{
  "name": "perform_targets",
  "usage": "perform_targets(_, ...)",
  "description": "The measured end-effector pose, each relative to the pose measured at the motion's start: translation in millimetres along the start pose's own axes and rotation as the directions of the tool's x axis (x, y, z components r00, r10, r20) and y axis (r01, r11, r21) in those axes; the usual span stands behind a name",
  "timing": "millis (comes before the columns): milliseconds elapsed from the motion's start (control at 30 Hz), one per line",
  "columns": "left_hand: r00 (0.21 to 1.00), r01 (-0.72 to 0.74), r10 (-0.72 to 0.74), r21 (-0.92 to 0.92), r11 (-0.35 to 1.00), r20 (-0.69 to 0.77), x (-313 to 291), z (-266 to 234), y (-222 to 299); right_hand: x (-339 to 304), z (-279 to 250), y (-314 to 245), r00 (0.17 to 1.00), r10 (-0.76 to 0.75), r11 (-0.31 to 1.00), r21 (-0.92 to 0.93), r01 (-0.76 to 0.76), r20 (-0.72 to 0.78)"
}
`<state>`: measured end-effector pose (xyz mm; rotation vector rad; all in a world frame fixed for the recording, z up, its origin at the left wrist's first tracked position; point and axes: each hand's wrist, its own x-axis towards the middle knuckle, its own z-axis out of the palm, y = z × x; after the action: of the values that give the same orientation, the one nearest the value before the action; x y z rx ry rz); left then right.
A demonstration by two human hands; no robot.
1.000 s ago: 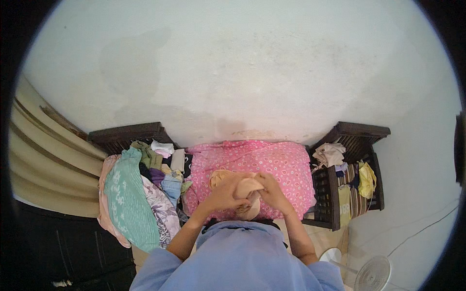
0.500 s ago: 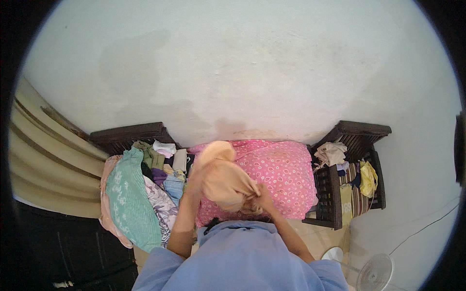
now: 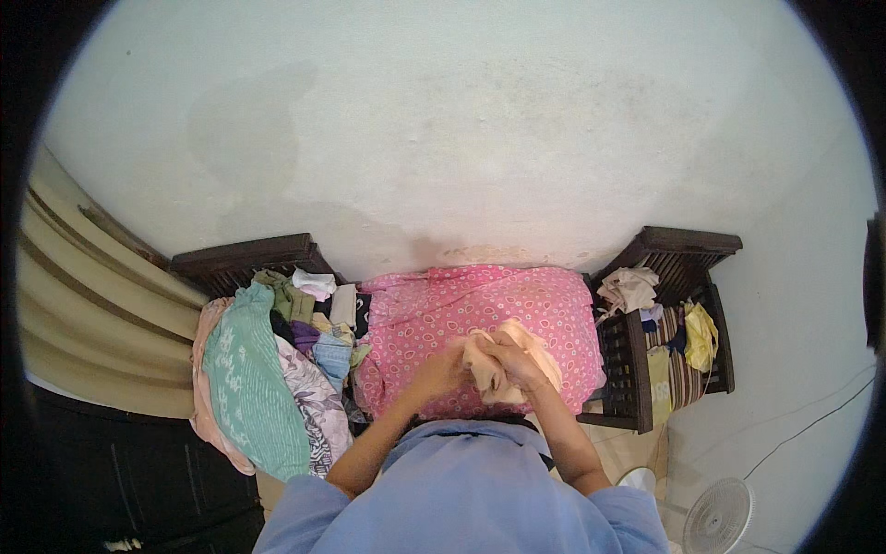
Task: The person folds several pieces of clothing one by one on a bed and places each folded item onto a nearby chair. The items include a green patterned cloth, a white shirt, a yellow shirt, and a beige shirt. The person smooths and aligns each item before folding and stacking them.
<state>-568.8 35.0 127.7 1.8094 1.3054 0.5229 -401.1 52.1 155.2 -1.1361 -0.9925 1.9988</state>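
A peach cloth garment (image 3: 537,351) is bunched up in front of me, above the pink flowered cover (image 3: 554,300). My right hand (image 3: 510,362) is closed on it, with the fabric gathered under the fingers and spreading out beyond the wrist. At the garment's left edge is my left hand (image 3: 449,367), touching or nearly touching the folds. Its fingers are smeared by motion, so their grip does not show. The pink cover lies over something broad and raised on the dark wooden bench.
Folded clothes (image 3: 330,355) are piled at the left, beside a draped teal cloth (image 3: 254,388). On the right, a dark slatted armrest (image 3: 628,379) stands before a beige cloth (image 3: 629,290) and a yellow one (image 3: 701,340). A white fan (image 3: 718,517) is at lower right.
The peach garment has moved right and been bunched up smaller. My left hand, formerly hidden by the garment, has come out to its left side; my right hand has shifted slightly right.
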Motion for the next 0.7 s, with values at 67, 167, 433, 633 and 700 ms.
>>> perform_targets(67,0.997,0.067,-0.062,-0.116,0.991,0.046,3.4,13.5,-3.2,2.8,-13.3,-0.9,0.998,-0.053,0.975,-0.219,0.047,-0.02)
perform_targets(167,0.998,0.051,-0.056,-0.236,0.97,-0.017,11.3,2.8,-20.7,-19.8,-18.8,-37.3,0.95,-0.287,0.859,-0.472,0.198,-0.123)
perform_targets(433,0.975,0.204,-0.177,-0.861,0.466,0.135,9.3,-63.9,80.1,-46.7,-14.7,-49.3,0.495,-0.857,0.391,-0.809,0.439,-0.146)
perform_targets(633,0.976,0.211,-0.135,-0.905,0.369,0.172,13.0,-30.9,67.3,-11.3,14.8,69.1,0.869,-0.223,0.123,-0.872,0.474,0.442)
perform_targets(700,0.974,0.222,-0.13,-0.893,0.391,0.185,13.5,-35.9,70.7,-10.6,11.5,82.3,0.913,-0.192,0.077,-0.922,0.38,0.36)
